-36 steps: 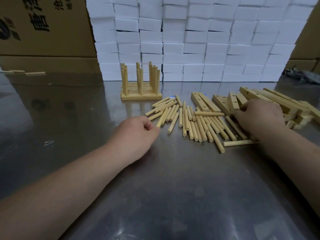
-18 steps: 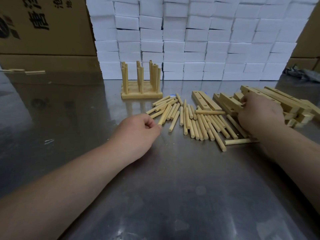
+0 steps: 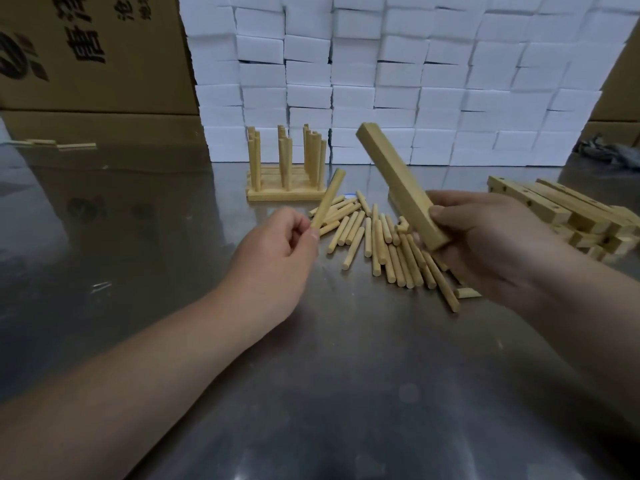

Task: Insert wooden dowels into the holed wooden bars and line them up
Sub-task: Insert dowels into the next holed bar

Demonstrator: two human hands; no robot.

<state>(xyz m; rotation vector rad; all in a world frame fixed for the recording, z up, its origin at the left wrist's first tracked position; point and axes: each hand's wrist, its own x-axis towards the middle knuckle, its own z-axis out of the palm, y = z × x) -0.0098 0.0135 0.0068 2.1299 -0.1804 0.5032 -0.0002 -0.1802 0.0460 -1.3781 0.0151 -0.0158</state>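
Fingers of your right hand (image 3: 485, 237) are curled round the near end of one holed bar (image 3: 398, 181), thumb on top; those of your left hand (image 3: 273, 251) pinch the lower end of a single dowel (image 3: 329, 197). Both pieces are held clear above the steel table (image 3: 311, 375). Well to the right lies the stack of unfilled bars (image 3: 571, 213). At the back stand the finished bars (image 3: 285, 194), their dowels upright in rows. Between your hands the loose dowels (image 3: 381, 244) lie scattered, most running near to far.

The held bar slopes from your right palm up and away to the left. The dowel slopes from your left fingertips up and away to the right. The two free ends lean towards each other but are apart, with the dowel left of the bar. No hole shows on the bar faces turned to the camera. The next move probably calls for rolling the bar until a hole faces left, then bringing the dowel's tip square to it; a slanted entry could jam.
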